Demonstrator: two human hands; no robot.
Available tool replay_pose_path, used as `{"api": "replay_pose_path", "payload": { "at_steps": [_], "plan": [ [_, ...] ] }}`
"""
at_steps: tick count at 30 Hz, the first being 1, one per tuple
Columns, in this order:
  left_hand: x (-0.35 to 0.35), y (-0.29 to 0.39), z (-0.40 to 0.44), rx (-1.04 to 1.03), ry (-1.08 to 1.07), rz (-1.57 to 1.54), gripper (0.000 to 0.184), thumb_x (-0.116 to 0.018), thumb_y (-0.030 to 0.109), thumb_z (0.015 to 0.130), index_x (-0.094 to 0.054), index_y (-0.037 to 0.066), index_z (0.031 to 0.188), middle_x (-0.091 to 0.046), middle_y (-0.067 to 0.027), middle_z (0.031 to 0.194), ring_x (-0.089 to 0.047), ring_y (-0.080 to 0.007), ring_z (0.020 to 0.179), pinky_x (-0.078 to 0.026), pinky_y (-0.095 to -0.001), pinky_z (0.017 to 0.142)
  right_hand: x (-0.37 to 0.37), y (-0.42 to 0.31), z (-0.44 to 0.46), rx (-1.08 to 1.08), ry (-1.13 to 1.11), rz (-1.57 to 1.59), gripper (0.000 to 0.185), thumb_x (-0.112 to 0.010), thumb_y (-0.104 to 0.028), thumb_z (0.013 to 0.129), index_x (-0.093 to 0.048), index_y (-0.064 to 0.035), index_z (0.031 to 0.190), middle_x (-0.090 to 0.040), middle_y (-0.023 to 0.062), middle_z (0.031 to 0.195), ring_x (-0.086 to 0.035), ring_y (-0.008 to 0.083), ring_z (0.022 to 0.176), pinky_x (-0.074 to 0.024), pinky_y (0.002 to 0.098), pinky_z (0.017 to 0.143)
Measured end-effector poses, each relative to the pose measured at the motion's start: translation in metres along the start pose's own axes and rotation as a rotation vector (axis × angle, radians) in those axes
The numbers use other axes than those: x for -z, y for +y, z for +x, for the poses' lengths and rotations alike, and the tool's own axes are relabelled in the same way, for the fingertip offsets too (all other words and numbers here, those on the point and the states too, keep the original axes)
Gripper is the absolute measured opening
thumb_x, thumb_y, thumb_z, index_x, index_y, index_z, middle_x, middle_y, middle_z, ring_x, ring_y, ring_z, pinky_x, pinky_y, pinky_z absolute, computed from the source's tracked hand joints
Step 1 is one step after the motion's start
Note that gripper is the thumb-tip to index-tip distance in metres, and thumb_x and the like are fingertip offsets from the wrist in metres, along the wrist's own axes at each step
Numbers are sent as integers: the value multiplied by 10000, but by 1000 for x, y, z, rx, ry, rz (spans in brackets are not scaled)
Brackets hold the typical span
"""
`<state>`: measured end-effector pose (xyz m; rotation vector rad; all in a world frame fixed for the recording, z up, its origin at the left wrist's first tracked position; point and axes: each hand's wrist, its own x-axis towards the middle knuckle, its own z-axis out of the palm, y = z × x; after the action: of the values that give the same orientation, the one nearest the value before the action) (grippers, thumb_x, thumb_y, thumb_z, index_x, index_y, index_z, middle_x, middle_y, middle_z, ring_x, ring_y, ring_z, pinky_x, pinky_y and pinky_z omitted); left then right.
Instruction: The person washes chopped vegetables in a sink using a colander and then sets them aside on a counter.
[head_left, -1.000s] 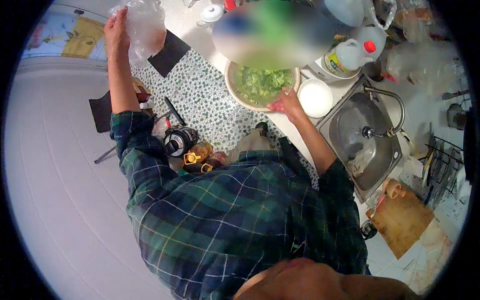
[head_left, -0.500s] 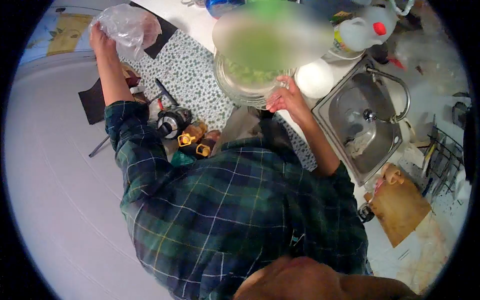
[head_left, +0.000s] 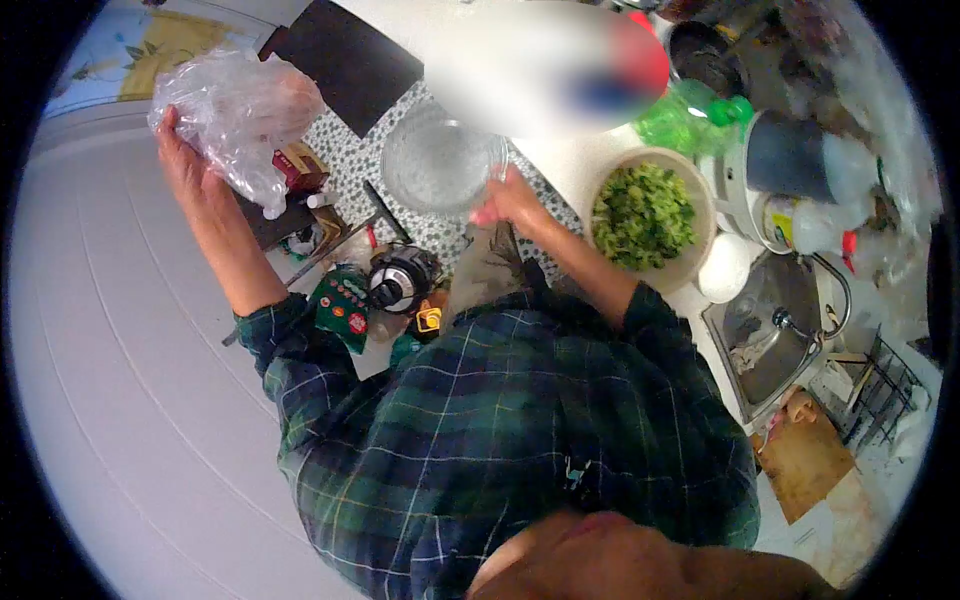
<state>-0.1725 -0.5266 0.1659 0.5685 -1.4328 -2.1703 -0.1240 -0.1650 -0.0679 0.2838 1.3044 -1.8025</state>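
A crumpled clear plastic bag (head_left: pixel 235 115) with something pinkish in it hangs at the upper left, held by my left hand (head_left: pixel 185 165). My right hand (head_left: pixel 510 200) grips the lower right rim of a round clear glass lid or bowl (head_left: pixel 440 165), out over the patterned floor. On the counter to the right stands a wide pale bowl (head_left: pixel 705 220) of chopped green vegetables (head_left: pixel 643 215). A small white bowl (head_left: pixel 724 268) touches its right side.
The counter (head_left: pixel 560 160) holds a green bottle (head_left: pixel 690 118) and a bucket (head_left: pixel 755 180). The sink (head_left: pixel 770 350) lies at the right, a cutting board (head_left: pixel 803 460) below it. Bags and a black appliance (head_left: pixel 402 280) stand on the floor side. A blurred patch hides the top middle.
My right hand has moved left, taking the clear glass piece from over the vegetable bowl to above the floor. My left hand still has the bag. The view has shifted.
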Motion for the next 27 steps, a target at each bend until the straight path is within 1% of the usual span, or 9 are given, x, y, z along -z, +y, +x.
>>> {"api": "replay_pose_path", "payload": {
  "at_steps": [3,6,9,12,15,20,23,24,27],
  "plan": [
    [6,21,21,-18,87,32,450,-580,264,777,-465,6,1127,-509,-140,1128,-494,-278,1061,-419,-428,890,-37,-42,85,89,157,38,394,-477,-181,866,-346,38,1165,-577,217,813,-605,270,529,-530,314,489],
    [-10,20,-25,-649,-224,740,688,-611,353,691,-369,8,1235,-411,-162,1231,-413,-298,1144,-336,-431,961,-28,-38,225,234,91,-325,514,-419,-69,838,-148,79,1248,-538,257,896,-613,286,536,-533,348,438],
    [7,25,-3,-712,-291,895,743,-596,355,661,-349,7,1269,-373,-185,1270,-366,-311,1185,-290,-437,988,-50,-71,256,298,323,-472,558,-474,-92,797,-198,95,1245,-525,282,971,-590,317,668,-493,369,592],
    [-2,11,0,-669,-271,820,720,-569,333,667,-355,4,1271,-361,-193,1283,-344,-307,1207,-275,-433,998,-80,-121,251,182,698,-343,534,-536,-146,756,-336,131,1167,-494,314,1025,-506,381,1011,-377,408,907],
    [-4,10,6,-573,-256,838,705,-554,313,673,-352,5,1273,-358,-193,1285,-338,-311,1211,-271,-434,1000,-102,-139,258,227,756,-437,525,-473,-95,801,-241,136,1211,-542,267,941,-577,356,904,-464,405,805],
    [-12,20,-3,-421,-232,815,661,-529,202,687,-330,16,1289,-357,-180,1287,-338,-325,1209,-277,-431,1001,-106,-113,305,391,453,-17,501,-507,-153,846,-290,52,1248,-567,139,867,-601,195,712,-505,296,607],
    [-19,-7,21,-321,-334,788,640,-534,147,697,-322,21,1287,-354,-174,1289,-364,-321,1189,-310,-423,983,-78,-59,239,510,-97,83,410,-548,-214,854,-434,-1,1186,-570,57,855,-561,122,736,-473,243,618],
    [-30,-15,20,-297,-406,696,614,-539,197,728,-330,3,1272,-340,-177,1292,-358,-321,1190,-310,-420,979,-84,-60,172,470,-66,234,203,-532,-202,864,-521,-37,983,-557,23,713,-544,102,635,-444,233,548],
    [-24,-65,72,161,-284,346,472,-549,216,780,-423,-10,1175,-436,-151,1178,-438,-274,1101,-375,-373,915,-29,31,75,124,-41,284,299,-532,-279,869,-542,-18,1015,-596,66,859,-571,121,750,-474,252,683]
  ]
}}
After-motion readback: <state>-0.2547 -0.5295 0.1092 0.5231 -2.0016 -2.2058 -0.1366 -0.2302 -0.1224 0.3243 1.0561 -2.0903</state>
